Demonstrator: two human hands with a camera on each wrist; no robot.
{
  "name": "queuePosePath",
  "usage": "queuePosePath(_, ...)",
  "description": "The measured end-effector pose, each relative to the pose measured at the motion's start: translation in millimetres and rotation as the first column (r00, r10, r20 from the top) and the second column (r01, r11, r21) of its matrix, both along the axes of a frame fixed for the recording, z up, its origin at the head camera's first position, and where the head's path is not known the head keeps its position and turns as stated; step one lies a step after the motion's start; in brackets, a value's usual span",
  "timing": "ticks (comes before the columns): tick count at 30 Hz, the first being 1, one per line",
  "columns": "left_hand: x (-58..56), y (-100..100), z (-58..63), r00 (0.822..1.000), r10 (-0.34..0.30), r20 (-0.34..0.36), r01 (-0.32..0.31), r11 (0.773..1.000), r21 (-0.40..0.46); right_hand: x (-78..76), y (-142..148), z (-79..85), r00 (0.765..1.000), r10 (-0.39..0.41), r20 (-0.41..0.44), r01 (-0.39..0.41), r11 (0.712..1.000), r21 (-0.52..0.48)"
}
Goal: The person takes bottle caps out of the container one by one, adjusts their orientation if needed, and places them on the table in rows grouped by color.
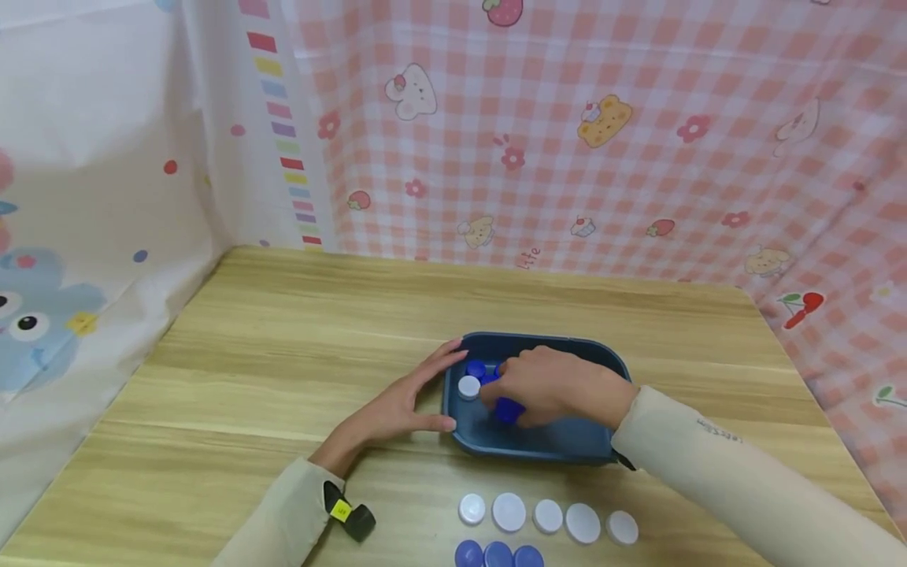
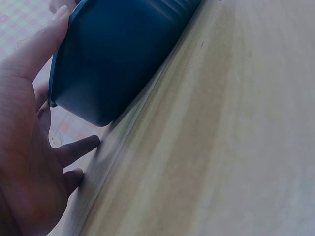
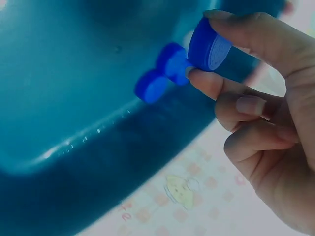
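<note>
5 wht caps [image 1: 548,516] on wood-grain tbl [image 1: 283,315], chkd cloth [image 1: 538,173] behind

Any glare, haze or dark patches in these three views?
Head: fairly evenly lit, the white caps clearly outlined; left wrist: dim and hazy, the tray's outer side in deep shade, the tabletop paler toward the right; right wrist: soft and hazy, a glare streak along the tray floor's edge, near the blue caps.

You are facing five white caps [image 1: 548,516] and three blue caps [image 1: 498,555] on one worktop [image 1: 212,378]; in or above one tray [image 1: 560,441], one further white cap [image 1: 469,387] and at least three further blue caps [image 3: 151,86] are showing.
</note>
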State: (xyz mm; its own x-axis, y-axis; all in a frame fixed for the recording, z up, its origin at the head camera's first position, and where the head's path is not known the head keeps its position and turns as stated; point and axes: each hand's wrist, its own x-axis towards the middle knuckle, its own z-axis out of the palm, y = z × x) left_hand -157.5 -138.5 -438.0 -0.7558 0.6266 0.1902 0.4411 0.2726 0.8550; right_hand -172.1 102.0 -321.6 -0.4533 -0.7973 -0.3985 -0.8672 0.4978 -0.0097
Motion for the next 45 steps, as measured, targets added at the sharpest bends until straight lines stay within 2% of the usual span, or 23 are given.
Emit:
queuePosePath(4,1.0,0.2,-0.8,1.0,-0.002,-0.012,0.002,1.0,0.006,9.2,11.2,9.6,0.999,0.006,-0.036,-0.007,1.0,-0.012)
queuePosePath(10,0.1,0.5,-1.1,1.0,0.01,-0.017,-0.01,1.0,-0.009,22.8,30.0,22.4,0.995,0.032,-0.092,-0.04,0.996,-0.082)
queuePosePath(18,-2.4,1.4,-1.1,0.999,0.011,-0.039,-0.011,1.0,-0.014,45.0,54.4,38.4,0.996,-0.02,-0.084,0.006,0.986,-0.164)
queuePosePath(22,-0.8,1.4,3.5,0.999,0.005,-0.037,-0.005,1.0,-0.011,58.2,62.4,39.7,0.995,0.009,-0.095,-0.028,0.978,-0.205)
queuePosePath(25,-0.8,1.5,1.9,1.0,0.004,-0.031,-0.004,1.0,-0.008,70.4,67.1,34.9,0.992,0.042,-0.119,-0.07,0.967,-0.246)
queuePosePath(27,-0.3,1.7,2.4,1.0,0.006,-0.027,-0.007,1.0,-0.012,78.7,70.1,31.0,0.993,0.047,-0.113,-0.076,0.962,-0.263)
queuePosePath(28,-1.9,1.5,-1.6,0.999,0.009,-0.035,-0.009,1.0,-0.017,82.6,71.6,28.3,0.994,0.041,-0.098,-0.067,0.96,-0.271)
queuePosePath(30,-0.4,2.3,2.3,0.999,0.01,-0.03,-0.011,1.0,-0.015,89.7,74.4,23.1,0.998,0.027,-0.061,-0.043,0.96,-0.277)
queuePosePath(33,4.9,3.6,14.3,1.0,0.008,-0.017,-0.008,1.0,-0.004,98.4,77.6,14.0,1.0,0.007,0.018,-0.002,0.964,-0.264)
queuePosePath(38,12.6,5.5,32.1,1.0,-0.009,0.006,0.009,1.0,-0.003,111.3,81.0,-5.9,0.996,0.023,0.086,0.003,0.957,-0.289)
queuePosePath(45,14.0,6.2,34.5,1.0,-0.008,0.015,0.008,1.0,0.003,121.3,79.4,-24.3,0.99,0.01,0.14,0.027,0.965,-0.262)
